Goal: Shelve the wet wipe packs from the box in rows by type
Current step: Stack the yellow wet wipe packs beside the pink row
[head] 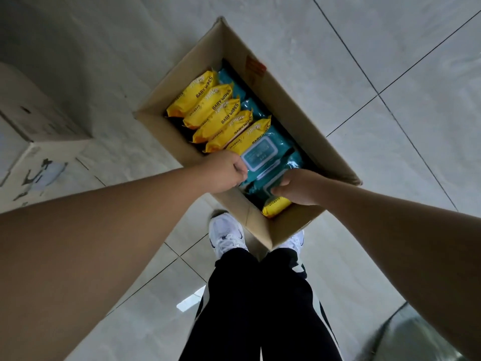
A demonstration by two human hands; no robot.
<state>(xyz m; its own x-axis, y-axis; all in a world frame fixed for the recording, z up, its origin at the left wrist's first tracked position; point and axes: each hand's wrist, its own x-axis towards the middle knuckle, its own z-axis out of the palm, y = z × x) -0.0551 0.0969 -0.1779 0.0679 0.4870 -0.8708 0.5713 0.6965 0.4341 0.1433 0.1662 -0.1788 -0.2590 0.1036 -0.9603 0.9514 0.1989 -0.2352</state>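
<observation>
An open cardboard box [299, 105] stands on the tiled floor in front of my feet. Inside, several yellow baby wipe packs [208, 105] stand on edge in a row along its left side, with teal wet wipe packs [268, 147] beside them on the right. One more yellow pack [276, 205] lies at the near end. My left hand [223, 171] is closed on the near edge of the top teal pack with the lid. My right hand [299, 187] grips a second teal pack [260, 183] lying just below it.
A closed white-and-brown carton [39, 142] sits on the floor at the left. My white shoes [226, 234] and dark trousers are right below the box. A dark mat or object [421, 337] shows at the bottom right corner.
</observation>
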